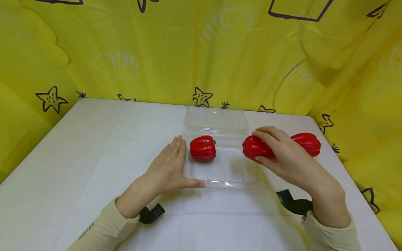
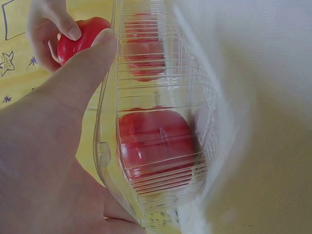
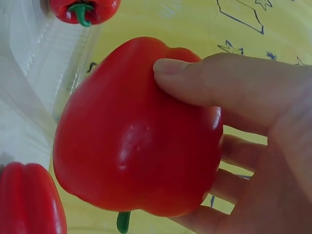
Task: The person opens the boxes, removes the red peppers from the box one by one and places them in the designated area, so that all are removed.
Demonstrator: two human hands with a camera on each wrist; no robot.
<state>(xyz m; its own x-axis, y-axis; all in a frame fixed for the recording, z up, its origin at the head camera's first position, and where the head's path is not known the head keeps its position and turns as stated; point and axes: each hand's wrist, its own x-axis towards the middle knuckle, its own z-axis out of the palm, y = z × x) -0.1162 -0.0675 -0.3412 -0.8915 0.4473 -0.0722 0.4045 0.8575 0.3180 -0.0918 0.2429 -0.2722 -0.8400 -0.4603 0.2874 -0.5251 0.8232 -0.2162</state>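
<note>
A clear plastic clamshell box (image 1: 233, 164) lies with its lid (image 1: 216, 119) folded back. Inside its left part sits a red bell pepper (image 1: 202, 148) with a green stem, seen through the ridged wall in the left wrist view. My left hand (image 1: 168, 165) rests on the box's left side, fingers straight, thumb stretched along the front edge. Over the right edge of the box, my right hand (image 1: 282, 153) grips a second red bell pepper (image 3: 136, 131), its thumb on one side and fingers round the other. A third red bell pepper (image 1: 309, 143) lies to the right, partly behind that hand.
The box stands on a white-covered table (image 1: 78, 150). A yellow curtain (image 1: 157, 52) with fish and starfish drawings hangs along the back and both sides. Dark wrist mounts (image 1: 293, 204) stick out from the sleeves.
</note>
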